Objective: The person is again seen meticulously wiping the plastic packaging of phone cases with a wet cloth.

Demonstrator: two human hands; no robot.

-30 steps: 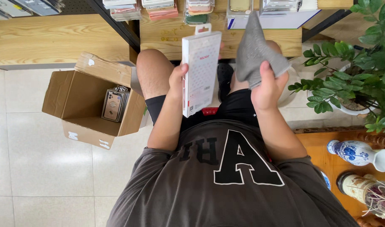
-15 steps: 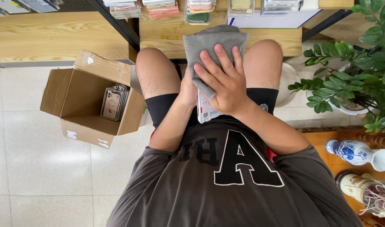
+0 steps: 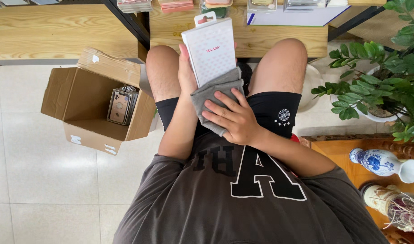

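I sit with a flat white retail package (image 3: 212,49) with a hang tab held upright over my lap. My left hand (image 3: 187,72) grips its left edge from behind. My right hand (image 3: 234,118) presses a grey cloth (image 3: 212,97) against the package's lower part, fingers spread over the cloth. The bottom of the package is hidden by the cloth.
An open cardboard box (image 3: 96,99) stands on the tiled floor at my left, holding several packaged phone cases (image 3: 121,105). A wooden shelf (image 3: 67,31) runs ahead with stacked packages. A potted plant (image 3: 387,77) and a blue-and-white vase (image 3: 383,162) stand at the right.
My right hand, first raised with the cloth beside the package, covered its face and then slid the cloth down to its lower part, baring the white front.
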